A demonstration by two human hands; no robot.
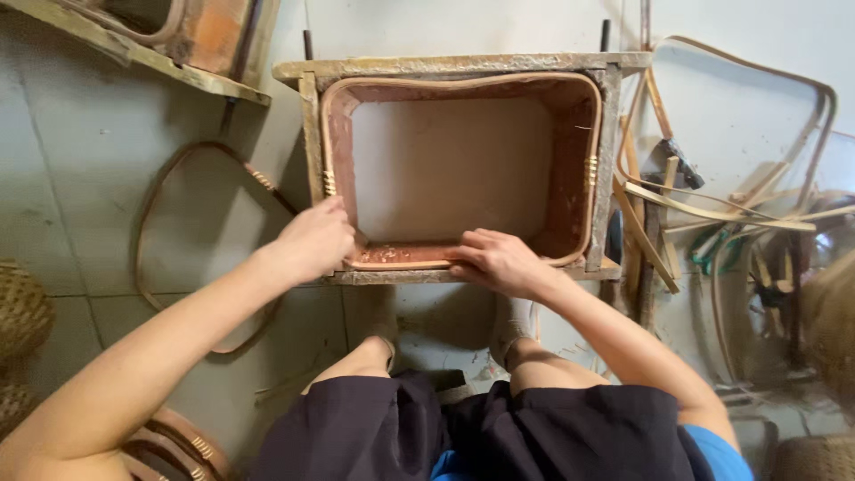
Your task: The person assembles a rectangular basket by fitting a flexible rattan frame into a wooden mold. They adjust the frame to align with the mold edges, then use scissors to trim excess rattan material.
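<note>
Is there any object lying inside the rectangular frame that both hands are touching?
No: the inside of the rectangular frame is bare, and the left hand and right hand rest only on its near rim.

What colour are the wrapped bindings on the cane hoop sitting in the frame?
Pale yellow-tan bands, on the cane hoop at left and right; head view.

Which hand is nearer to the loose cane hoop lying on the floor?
Left. The left hand grips the frame's near left corner, beside the cane hoop; the right hand rests on the near rim, farther away.
</note>
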